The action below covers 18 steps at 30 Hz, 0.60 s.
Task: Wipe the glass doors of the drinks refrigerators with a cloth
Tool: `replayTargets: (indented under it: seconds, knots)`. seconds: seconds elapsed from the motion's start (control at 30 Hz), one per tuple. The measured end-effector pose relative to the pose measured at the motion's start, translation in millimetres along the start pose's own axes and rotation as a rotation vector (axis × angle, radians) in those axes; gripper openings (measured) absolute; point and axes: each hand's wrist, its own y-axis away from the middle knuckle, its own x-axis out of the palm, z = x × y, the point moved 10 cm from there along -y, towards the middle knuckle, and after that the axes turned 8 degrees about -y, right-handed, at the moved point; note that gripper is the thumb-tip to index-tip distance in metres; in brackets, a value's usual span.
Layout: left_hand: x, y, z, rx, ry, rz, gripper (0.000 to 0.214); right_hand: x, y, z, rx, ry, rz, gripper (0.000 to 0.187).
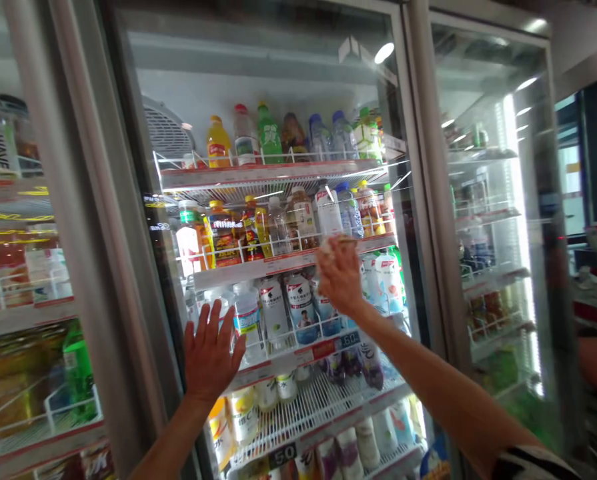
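The glass door (258,73) of an upright drinks cooler is right in front of me. My left hand (211,353) is open with fingers spread, its palm toward the glass at the lower left of the door. Higher and to the right, my right hand (341,277) is at the glass, blurred by motion. Its fingers press on a crumpled pale cloth (331,245), mostly hidden by the hand. Behind the pane stand rows of bottled drinks, such as a green bottle (269,133) on the top shelf and a white-labelled bottle (302,308) below.
Metal door frames (423,167) stand on both sides of the pane. To the left, another cooler section holds a green bottle (78,360). A further glass door (493,153) with lit shelves is at the right. A price tag (284,455) sits on a lower shelf edge.
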Motion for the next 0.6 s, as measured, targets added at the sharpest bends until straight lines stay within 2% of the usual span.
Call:
replayTargets:
  seconds: [0.07, 0.1, 0.13, 0.2, 0.27, 0.3, 0.33, 0.37, 0.43, 0.53, 0.6]
  knots:
    - [-0.2, 0.0, 0.7, -0.003, 0.008, -0.004, 0.072, 18.6, 11.2, 52.2, -0.257, -0.085, 0.159, 0.046]
    - [-0.1, 0.0, 1.0, -0.005, 0.01, -0.004, 0.072, 20.1, 14.9, 59.2, -0.322, -0.098, 0.195, 0.045]
    - [0.1, -0.1, 1.1, -0.006, 0.011, -0.003, 0.072, 17.3, 14.7, 52.4, -0.333, -0.09, 0.196, 0.044]
    - [0.0, -0.1, 0.3, -0.001, 0.007, -0.003, 0.072, 0.4, 4.2, 6.6, -0.202, -0.028, 0.095, 0.043]
    - [-0.8, -0.2, -1.1, 0.008, -0.003, -0.008, 0.072, -21.1, -5.5, -52.4, 0.032, 0.05, -0.06, 0.044]
    - [-1.2, -0.3, -1.7, 0.011, -0.008, -0.011, 0.073, -29.4, -6.0, -73.0, 0.13, 0.08, -0.13, 0.044]
    - [-1.6, -0.5, -2.1, 0.013, -0.01, -0.013, 0.073, -34.3, -3.7, -83.2, 0.198, 0.101, -0.181, 0.044]
    - [-1.9, -0.6, -2.1, 0.012, -0.01, -0.013, 0.073, -35.3, 0.7, -81.9, 0.229, 0.109, -0.209, 0.045]
    - [-1.9, -0.9, -1.8, 0.008, -0.001, -0.01, 0.073, -26.2, 13.8, -49.1, 0.186, 0.086, -0.186, 0.046]
    - [-1.3, -1.2, -1.0, 0.004, 0.018, -0.005, 0.073, 4.7, 38.2, 33.0, -0.052, -0.011, 0.014, 0.045]
    - [-0.8, -1.4, -0.4, 0.0, 0.027, -0.001, 0.073, 17.2, 50.2, 65.8, -0.206, -0.052, 0.121, 0.042]
